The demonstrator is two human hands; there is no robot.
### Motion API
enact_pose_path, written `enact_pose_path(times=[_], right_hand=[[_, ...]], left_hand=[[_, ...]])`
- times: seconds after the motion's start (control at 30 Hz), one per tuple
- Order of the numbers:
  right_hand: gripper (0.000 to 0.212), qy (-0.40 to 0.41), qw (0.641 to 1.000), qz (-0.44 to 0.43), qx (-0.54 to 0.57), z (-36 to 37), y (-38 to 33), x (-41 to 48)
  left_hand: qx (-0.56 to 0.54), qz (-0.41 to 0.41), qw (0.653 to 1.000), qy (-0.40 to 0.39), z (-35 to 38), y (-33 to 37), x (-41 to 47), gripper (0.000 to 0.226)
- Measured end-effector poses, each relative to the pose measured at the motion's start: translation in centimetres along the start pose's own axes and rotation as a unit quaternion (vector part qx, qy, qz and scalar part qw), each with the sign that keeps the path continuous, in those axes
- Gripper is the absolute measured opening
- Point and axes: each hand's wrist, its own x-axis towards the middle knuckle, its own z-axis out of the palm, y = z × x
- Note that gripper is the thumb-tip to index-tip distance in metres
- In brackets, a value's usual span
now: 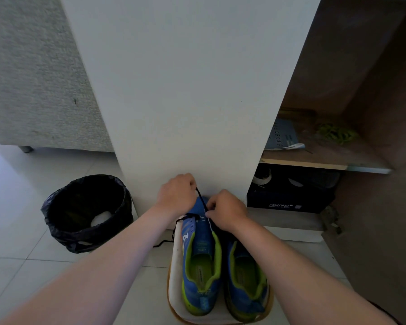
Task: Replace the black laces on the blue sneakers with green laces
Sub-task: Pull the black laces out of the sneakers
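Curled fingers (192, 182) of the left hand (177, 191), pinching the black lace (201, 195) just above the toe of the left blue sneaker (201, 259). Lace taut from there, slanting down to the curled fingers (211, 206) of the right hand (225, 211), pinching it near the front eyelets. Loose end draped over the shoe's left side, trailing onto the tiled floor (33, 254). Alongside and touching, right blue sneaker (245, 277), under the right wrist. Well apart, green laces (336, 133), heaped on the wooden shelf (326, 158) up to the right, near a booklet (284, 137). To the left, black-lined bin (87, 207).
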Motion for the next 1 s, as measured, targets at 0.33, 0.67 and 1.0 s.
enact_pose_path(times=[0.33, 0.67, 1.0], right_hand=[[0.019, 0.028, 0.952, 0.027, 0.303, -2.3, -0.7, 1.5], [0.019, 0.001, 0.955, 0.035, 0.295, -1.8, 0.5, 1.8], [0.018, -0.077, 0.993, 0.01, 0.087, -0.1, 1.1, 0.9]], left_hand=[[-0.086, 0.092, 0.988, -0.093, -0.5, 0.9, -0.6, 0.049], [-0.082, 0.051, 0.993, -0.073, -1.6, 0.7, 0.4, 0.03], [-0.249, -0.042, 0.958, 0.132, -3.7, 0.2, 0.7, 0.029]])
